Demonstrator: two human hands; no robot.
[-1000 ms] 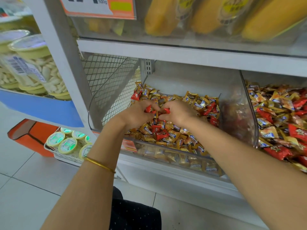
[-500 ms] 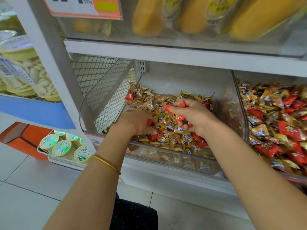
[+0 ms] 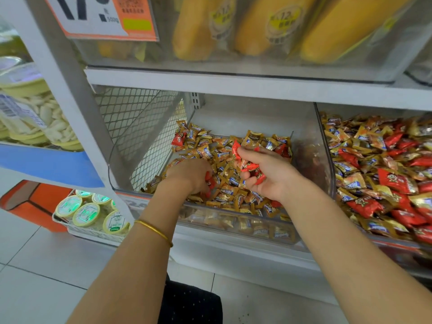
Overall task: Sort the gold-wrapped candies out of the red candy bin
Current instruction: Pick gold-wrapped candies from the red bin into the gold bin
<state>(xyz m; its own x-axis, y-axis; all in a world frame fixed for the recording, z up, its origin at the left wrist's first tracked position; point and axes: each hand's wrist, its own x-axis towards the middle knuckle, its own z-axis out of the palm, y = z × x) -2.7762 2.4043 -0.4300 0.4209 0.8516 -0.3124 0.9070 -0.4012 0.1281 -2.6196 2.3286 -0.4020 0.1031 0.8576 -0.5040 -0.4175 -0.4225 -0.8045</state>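
Hands (image 3: 190, 175) (image 3: 268, 176) full of crinkly red candies (image 3: 250, 167)

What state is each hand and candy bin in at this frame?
Left hand: fingers curled in the pile, pinching red-wrapped candies.
Right hand: palm up, gripping several red-wrapped candies.
Clear plastic middle bin: open-topped, part full, mostly gold-wrapped candies.
Clear plastic right bin: heaped, red and gold mixed.
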